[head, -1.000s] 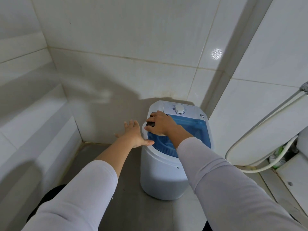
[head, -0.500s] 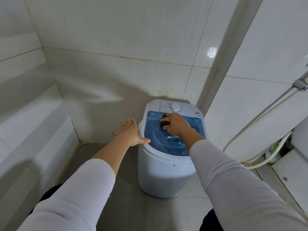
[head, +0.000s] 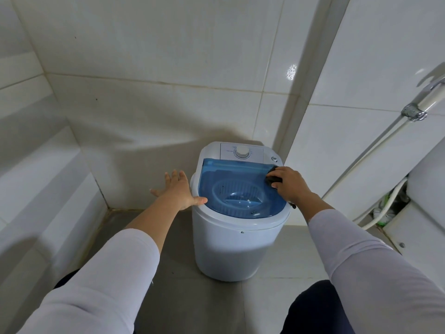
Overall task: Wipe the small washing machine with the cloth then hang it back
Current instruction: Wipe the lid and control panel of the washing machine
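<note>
A small white washing machine (head: 231, 247) stands on the floor in the tiled corner. Its see-through blue lid (head: 231, 174) is closed, and a white dial (head: 242, 151) sits on the panel behind it. My right hand (head: 292, 185) presses a dark cloth (head: 273, 177) onto the lid's far right corner; most of the cloth is hidden under the fingers. My left hand (head: 178, 190) is flat with fingers spread, its thumb against the machine's left rim.
White tiled walls close in at the left, back and right. A white hose with a metal fitting (head: 413, 114) runs down the right wall to a white fixture (head: 419, 225). Grey floor (head: 173, 256) lies in front.
My right hand has slid the cloth across the lid from the left rear, through the middle, to the right rear corner. The left hand has stayed by the left rim.
</note>
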Demonstrator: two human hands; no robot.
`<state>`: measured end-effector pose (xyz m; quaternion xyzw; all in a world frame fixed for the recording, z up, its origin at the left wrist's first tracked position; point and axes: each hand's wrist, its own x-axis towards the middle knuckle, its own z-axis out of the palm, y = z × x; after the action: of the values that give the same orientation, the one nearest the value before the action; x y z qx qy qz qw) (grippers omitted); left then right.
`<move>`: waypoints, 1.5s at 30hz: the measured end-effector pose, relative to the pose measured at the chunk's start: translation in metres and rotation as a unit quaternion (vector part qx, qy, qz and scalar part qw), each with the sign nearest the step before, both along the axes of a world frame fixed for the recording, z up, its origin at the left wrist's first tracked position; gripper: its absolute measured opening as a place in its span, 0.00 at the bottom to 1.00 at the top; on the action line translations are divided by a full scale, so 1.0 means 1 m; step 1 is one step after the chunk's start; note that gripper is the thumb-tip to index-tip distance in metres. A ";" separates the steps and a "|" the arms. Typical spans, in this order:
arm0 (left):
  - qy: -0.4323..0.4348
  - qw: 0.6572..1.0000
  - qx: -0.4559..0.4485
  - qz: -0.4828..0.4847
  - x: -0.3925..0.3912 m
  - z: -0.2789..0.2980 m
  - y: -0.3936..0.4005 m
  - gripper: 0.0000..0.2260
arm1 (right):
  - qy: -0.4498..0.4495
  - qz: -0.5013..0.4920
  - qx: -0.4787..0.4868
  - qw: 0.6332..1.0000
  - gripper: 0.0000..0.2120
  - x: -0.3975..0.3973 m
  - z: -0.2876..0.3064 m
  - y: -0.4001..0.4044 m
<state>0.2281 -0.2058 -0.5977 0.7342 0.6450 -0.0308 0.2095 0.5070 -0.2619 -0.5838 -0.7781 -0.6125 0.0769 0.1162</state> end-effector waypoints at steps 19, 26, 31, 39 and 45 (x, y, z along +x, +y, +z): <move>-0.068 0.996 -0.041 0.028 -0.006 -0.019 -0.002 0.59 | 0.003 0.200 -0.052 0.978 0.25 -0.148 0.017 0.042; -0.064 0.997 -0.048 0.016 -0.005 -0.015 -0.003 0.59 | -0.045 0.188 -0.080 0.978 0.24 -0.137 0.008 0.042; -0.062 0.997 -0.046 0.011 -0.004 -0.014 -0.004 0.58 | -0.040 0.161 -0.076 0.983 0.24 -0.118 0.006 0.034; -0.044 0.999 -0.027 0.007 -0.002 -0.011 -0.008 0.56 | -0.032 0.114 -0.055 0.991 0.22 -0.080 0.008 0.015; -0.038 0.999 -0.010 0.008 0.000 -0.010 -0.011 0.56 | -0.012 0.061 -0.056 0.996 0.21 -0.041 0.010 -0.011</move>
<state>0.2286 -0.2172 -0.6073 0.7274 0.6425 -0.0076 0.2409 0.4660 -0.2725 -0.5736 -0.7455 -0.6547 0.1092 0.0602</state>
